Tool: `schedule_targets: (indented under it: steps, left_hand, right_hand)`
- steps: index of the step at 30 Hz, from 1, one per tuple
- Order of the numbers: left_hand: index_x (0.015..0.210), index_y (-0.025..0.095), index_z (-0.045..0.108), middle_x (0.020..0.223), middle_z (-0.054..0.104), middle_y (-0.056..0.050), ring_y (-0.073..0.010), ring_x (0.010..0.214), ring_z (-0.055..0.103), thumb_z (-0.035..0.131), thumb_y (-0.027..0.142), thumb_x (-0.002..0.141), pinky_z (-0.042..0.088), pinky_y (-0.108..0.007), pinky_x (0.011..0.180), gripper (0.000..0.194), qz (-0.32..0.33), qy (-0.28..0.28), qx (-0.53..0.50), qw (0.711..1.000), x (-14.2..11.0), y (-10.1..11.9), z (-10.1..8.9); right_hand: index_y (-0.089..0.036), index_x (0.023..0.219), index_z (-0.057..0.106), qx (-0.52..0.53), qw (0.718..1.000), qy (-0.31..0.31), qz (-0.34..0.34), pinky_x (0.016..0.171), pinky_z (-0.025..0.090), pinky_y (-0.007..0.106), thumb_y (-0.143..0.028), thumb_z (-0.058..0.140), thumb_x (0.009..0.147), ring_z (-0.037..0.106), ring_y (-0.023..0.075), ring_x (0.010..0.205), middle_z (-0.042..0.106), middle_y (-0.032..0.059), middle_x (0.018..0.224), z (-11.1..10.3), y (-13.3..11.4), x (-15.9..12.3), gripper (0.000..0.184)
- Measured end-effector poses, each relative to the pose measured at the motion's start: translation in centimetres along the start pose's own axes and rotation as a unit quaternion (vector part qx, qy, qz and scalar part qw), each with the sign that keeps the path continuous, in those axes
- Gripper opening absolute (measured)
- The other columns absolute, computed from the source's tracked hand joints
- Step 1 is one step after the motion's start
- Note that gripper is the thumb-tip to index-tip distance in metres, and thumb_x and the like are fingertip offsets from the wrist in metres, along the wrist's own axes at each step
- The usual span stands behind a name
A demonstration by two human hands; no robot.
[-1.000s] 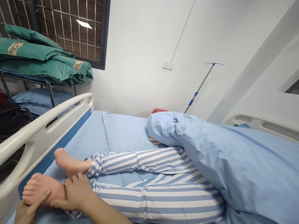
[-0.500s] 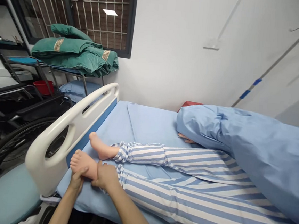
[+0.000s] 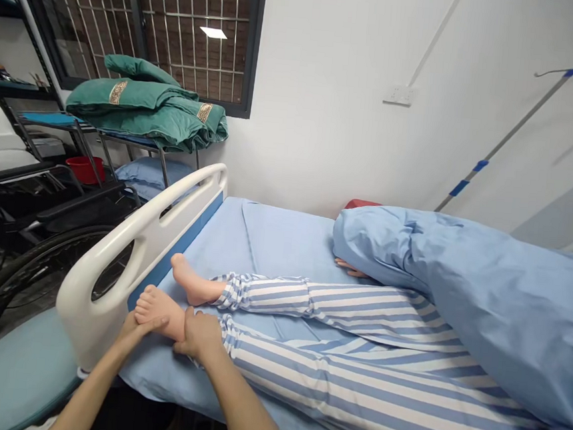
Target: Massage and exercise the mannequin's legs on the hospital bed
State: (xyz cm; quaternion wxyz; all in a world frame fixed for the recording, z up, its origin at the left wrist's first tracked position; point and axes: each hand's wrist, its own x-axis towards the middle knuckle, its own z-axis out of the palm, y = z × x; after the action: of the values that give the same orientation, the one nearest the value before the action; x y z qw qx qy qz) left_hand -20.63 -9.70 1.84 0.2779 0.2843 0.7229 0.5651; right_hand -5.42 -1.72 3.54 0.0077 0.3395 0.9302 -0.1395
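Observation:
A bare foot (image 3: 160,311), the nearer of two, points its toes toward the bed's footboard. My left hand (image 3: 134,332) cups its sole below the toes, thumb along the near side and the other fingers mostly hidden behind the foot. Around the ankle, my right hand (image 3: 200,334) is wrapped just short of the striped trouser cuff (image 3: 230,336). The farther foot (image 3: 193,284) lies untouched on the light blue sheet (image 3: 285,231). Both legs wear blue-and-white striped trousers (image 3: 376,390) and lie stretched out on the bed.
A white footboard (image 3: 79,290) rises left of the feet, with a wheelchair (image 3: 20,218) beyond it. A blue quilt (image 3: 481,285) covers the upper body at the right. Green folded bedding (image 3: 145,109) sits under the window, and an IV pole (image 3: 504,140) stands at the back right.
My left hand has slid from the foot's near edge toward the toes and round the sole. My right hand keeps its hold on the ankle. The view has tilted slightly upward.

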Motion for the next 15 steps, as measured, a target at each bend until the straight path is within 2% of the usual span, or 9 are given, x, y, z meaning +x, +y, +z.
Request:
schedule_targets:
  steps: [2,4,6,9,15]
  left_hand:
    - [0.066,0.018,0.060,0.062,0.065,-0.004,-0.0251,0.069,0.061,0.075,0.027,0.041,0.049,-0.033,0.060,0.030,-0.023,0.010,-0.129,0.991,0.1,-1.4,1.5]
    - [0.076,0.020,0.061,0.076,0.067,-0.004,-0.0229,0.079,0.062,0.073,0.024,0.045,0.050,-0.032,0.068,0.034,-0.036,0.046,-0.264,0.963,0.2,-2.8,3.0]
    - [0.082,0.022,0.061,0.084,0.067,-0.002,-0.0196,0.082,0.061,0.071,0.024,0.048,0.050,-0.030,0.072,0.035,-0.041,0.078,-0.328,0.941,0.3,-3.7,4.0]
    - [0.081,0.018,0.060,0.081,0.065,-0.001,-0.0168,0.078,0.060,0.072,0.022,0.046,0.049,-0.029,0.072,0.038,-0.051,0.081,-0.343,0.934,0.5,-4.3,4.3]
    - [0.081,0.015,0.059,0.072,0.064,0.002,-0.0163,0.069,0.058,0.074,0.019,0.045,0.047,-0.026,0.063,0.039,-0.040,0.002,-0.281,0.959,0.4,-4.1,2.6]
  right_hand:
    - [-0.014,0.110,0.050,-0.006,1.000,0.005,-0.005,0.066,0.048,0.037,-0.048,0.068,0.057,0.064,0.0309,0.079,0.065,0.0125,0.093,0.2,0.1,0.0,0.066]
    - [-0.014,0.109,0.050,-0.007,1.000,0.010,-0.011,0.066,0.049,0.038,-0.047,0.067,0.057,0.064,0.0308,0.079,0.065,0.0130,0.093,0.5,0.3,0.2,0.064]
    - [-0.015,0.109,0.049,-0.006,1.000,0.008,-0.013,0.066,0.050,0.038,-0.047,0.066,0.058,0.064,0.0304,0.080,0.065,0.0134,0.093,0.9,0.5,0.4,0.063]
    - [-0.015,0.111,0.047,-0.002,1.000,0.000,-0.017,0.065,0.050,0.038,-0.047,0.066,0.058,0.064,0.0305,0.080,0.065,0.0145,0.093,1.3,0.6,0.7,0.064]
    - [-0.014,0.109,0.048,0.002,1.000,0.006,-0.020,0.064,0.049,0.039,-0.047,0.064,0.059,0.063,0.0311,0.078,0.065,0.0153,0.093,1.7,0.8,0.7,0.062]
